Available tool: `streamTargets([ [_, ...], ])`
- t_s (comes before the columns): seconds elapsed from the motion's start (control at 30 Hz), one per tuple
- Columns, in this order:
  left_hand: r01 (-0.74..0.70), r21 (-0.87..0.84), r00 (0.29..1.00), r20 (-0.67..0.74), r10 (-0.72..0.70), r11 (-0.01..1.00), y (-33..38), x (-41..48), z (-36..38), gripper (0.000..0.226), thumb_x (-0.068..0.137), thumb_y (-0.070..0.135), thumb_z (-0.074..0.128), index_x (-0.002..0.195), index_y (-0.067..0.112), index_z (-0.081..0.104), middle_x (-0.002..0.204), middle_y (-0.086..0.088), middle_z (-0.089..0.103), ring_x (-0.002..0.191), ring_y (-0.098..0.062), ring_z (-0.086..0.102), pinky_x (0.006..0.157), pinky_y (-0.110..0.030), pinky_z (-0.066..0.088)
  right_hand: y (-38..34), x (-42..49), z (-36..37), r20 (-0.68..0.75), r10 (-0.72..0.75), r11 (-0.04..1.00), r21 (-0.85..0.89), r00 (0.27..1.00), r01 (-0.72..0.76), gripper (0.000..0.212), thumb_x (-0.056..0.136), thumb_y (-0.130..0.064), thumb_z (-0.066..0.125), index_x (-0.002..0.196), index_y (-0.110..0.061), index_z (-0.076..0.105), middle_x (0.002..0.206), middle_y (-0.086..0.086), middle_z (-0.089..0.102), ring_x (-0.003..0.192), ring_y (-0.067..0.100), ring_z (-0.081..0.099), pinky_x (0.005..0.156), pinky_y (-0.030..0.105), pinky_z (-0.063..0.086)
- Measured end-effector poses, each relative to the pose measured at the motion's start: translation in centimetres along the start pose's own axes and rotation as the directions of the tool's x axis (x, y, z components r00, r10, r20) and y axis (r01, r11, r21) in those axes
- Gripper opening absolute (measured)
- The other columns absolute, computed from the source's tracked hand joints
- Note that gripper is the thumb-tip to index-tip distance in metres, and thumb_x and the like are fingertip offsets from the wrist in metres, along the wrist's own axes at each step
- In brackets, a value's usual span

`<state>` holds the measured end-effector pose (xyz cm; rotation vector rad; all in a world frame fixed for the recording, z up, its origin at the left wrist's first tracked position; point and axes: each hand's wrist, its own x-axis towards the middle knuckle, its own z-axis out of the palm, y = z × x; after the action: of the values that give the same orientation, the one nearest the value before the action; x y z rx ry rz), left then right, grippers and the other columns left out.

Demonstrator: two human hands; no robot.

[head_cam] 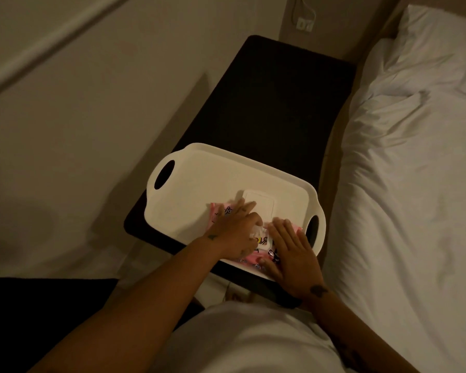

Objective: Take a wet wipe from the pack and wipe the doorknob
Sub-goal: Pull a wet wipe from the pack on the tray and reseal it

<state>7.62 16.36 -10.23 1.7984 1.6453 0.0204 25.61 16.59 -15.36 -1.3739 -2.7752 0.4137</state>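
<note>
1. A white tray [199, 179] with a raised rim and an oval cut-out handle at each short end sits on the near end of a long dark bench [275, 103]. It overhangs the bench's left edge a little.
2. Just right of the tray runs a bed [414, 184] in rumpled white linen, with a pillow [441, 36] at its far end. Left of the tray is pale bare floor [65, 130].
3. Well beyond the tray, on the wall past the bench's far end, a wall socket [305, 24] has a cord running up from it.
4. The pack of wet wipes [249, 261] lies flat on the tray's near half. It is soft, glossy pink plastic with dark lettering. Its stiff white rectangular flip lid [258, 204] lies thrown open toward the tray's middle.
5. Both hands cover most of the pack, so its opening is largely hidden.
6. The left hand [233, 230] reaches in from the tray's near-left side, knuckles up. Its fingers are curled and bunched around crumpled white wipe material [260, 232] at the pack's middle. The exact grip is hard to make out in the dim light.
7. The right hand [291, 254] lies palm down on the pack's right end, close to the tray's right handle. Its fingers are straight and together, pressing the pack flat.
8. Both forearms are bare, and a white shirt [253, 340] shows below them.
</note>
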Motion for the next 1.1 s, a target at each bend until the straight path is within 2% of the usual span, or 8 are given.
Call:
streamTargets([
  [0.27, -0.018, 0.041, 1.0, 0.022, 0.017, 0.999, 0.0, 0.1, -0.2, 0.04, 0.084, 0.024, 0.05, 0.122, 0.021, 0.042, 0.157, -0.005, 0.003, 0.143, -0.024, -0.01, 0.112, -0.055, -0.008, 0.0, 0.0, 0.1, -0.013, -0.006, 1.0, 0.004, 1.0, 0.006, 0.071, 0.088, -0.064, 0.015, 0.139, -0.015, 0.023, 0.144, 0.007, 0.022, 0.133, 0.029, 0.019, 0.103, 0.055, 0.013],
  [0.47, -0.07, -0.108, 0.995, -0.079, 0.062, 0.992, -0.8, -1.3, -0.4, 0.024, 0.081, 0.028, 0.058, 0.099, 0.017, 0.045, 0.141, -0.005, 0.041, 0.141, -0.019, 0.015, 0.114, -0.044, 0.008, 0.0, 0.0, 0.3, -0.015, 0.0, 1.0, 0.0, 1.0, 0.0, 0.072, 0.088, -0.065, 0.015, 0.138, -0.013, 0.025, 0.144, 0.009, 0.026, 0.133, 0.029, 0.021, 0.103, 0.055, 0.014],
  [0.57, -0.083, -0.075, 0.99, -0.118, 0.074, 0.994, -1.0, -1.8, -0.7, 0.025, 0.081, 0.038, 0.059, 0.087, 0.02, 0.042, 0.11, -0.002, 0.06, 0.11, -0.019, 0.048, 0.11, -0.04, 0.02, 0.1, 0.0, 0.3, -0.022, -0.006, 1.0, 0.008, 1.0, 0.006, 0.072, 0.088, -0.065, 0.016, 0.138, -0.014, 0.025, 0.144, 0.008, 0.025, 0.134, 0.029, 0.02, 0.103, 0.056, 0.011],
  [0.63, -0.075, -0.019, 0.986, -0.151, 0.071, 0.997, -1.0, -2.0, -1.0, 0.024, 0.084, 0.038, 0.056, 0.088, 0.017, 0.047, 0.101, -0.003, 0.062, 0.09, -0.017, 0.052, 0.11, -0.039, 0.023, 0.1, -0.1, 0.4, -0.023, -0.011, 1.0, 0.02, 1.0, 0.012, 0.071, 0.088, -0.064, 0.017, 0.139, -0.015, 0.023, 0.145, 0.007, 0.023, 0.134, 0.03, 0.019, 0.103, 0.057, 0.01],
  [0.7, -0.064, 0.024, 0.981, -0.18, 0.067, 0.998, -1.1, -2.2, -1.1, 0.02, 0.088, 0.033, 0.052, 0.091, 0.013, 0.05, 0.104, -0.005, 0.064, 0.093, -0.018, 0.052, 0.111, -0.038, 0.021, 0.0, -0.1, 0.4, -0.022, -0.009, 0.999, 0.033, 1.0, 0.01, 0.071, 0.088, -0.064, 0.017, 0.139, -0.015, 0.023, 0.145, 0.008, 0.024, 0.134, 0.028, 0.019, 0.104, 0.055, 0.011],
  [0.8, -0.029, 0.036, 0.977, -0.211, 0.036, 0.999, -1.7, -2.6, -0.9, 0.018, 0.09, 0.025, 0.049, 0.104, 0.013, 0.052, 0.117, -0.007, 0.061, 0.115, -0.024, 0.046, 0.108, -0.037, 0.025, -0.1, 0.0, 0.2, -0.028, -0.014, 0.998, 0.055, 1.0, 0.015, 0.071, 0.088, -0.064, 0.016, 0.139, -0.015, 0.022, 0.145, 0.008, 0.024, 0.134, 0.028, 0.019, 0.105, 0.054, 0.012],
  [0.93, -0.006, 0.103, 0.987, -0.161, 0.023, 0.995, -2.8, -2.8, 0.5, 0.037, 0.096, 0.02, 0.036, 0.132, 0.015, 0.038, 0.146, -0.007, 0.037, 0.136, -0.023, 0.028, 0.116, -0.04, 0.014, -0.7, 0.3, -0.7, -0.089, 0.028, 0.981, 0.195, 0.996, -0.01, 0.071, 0.089, -0.062, 0.009, 0.135, -0.013, 0.036, 0.143, 0.013, 0.036, 0.134, 0.028, 0.019, 0.106, 0.051, 0.01],
  [1.1, 0.042, 0.062, 0.993, -0.117, -0.035, 0.997, -2.9, -3.1, 2.4, 0.05, 0.098, 0.03, 0.025, 0.144, 0.016, 0.01, 0.157, -0.002, -0.001, 0.143, -0.017, -0.009, 0.116, -0.04, 0.001, -2.4, 3.0, -1.8, -0.152, 0.026, 0.969, 0.245, 0.988, 0.012, 0.055, 0.091, -0.05, 0.025, 0.112, -0.011, 0.058, 0.126, 0.02, 0.055, 0.12, 0.038, 0.046, 0.099, 0.054, 0.026],
])
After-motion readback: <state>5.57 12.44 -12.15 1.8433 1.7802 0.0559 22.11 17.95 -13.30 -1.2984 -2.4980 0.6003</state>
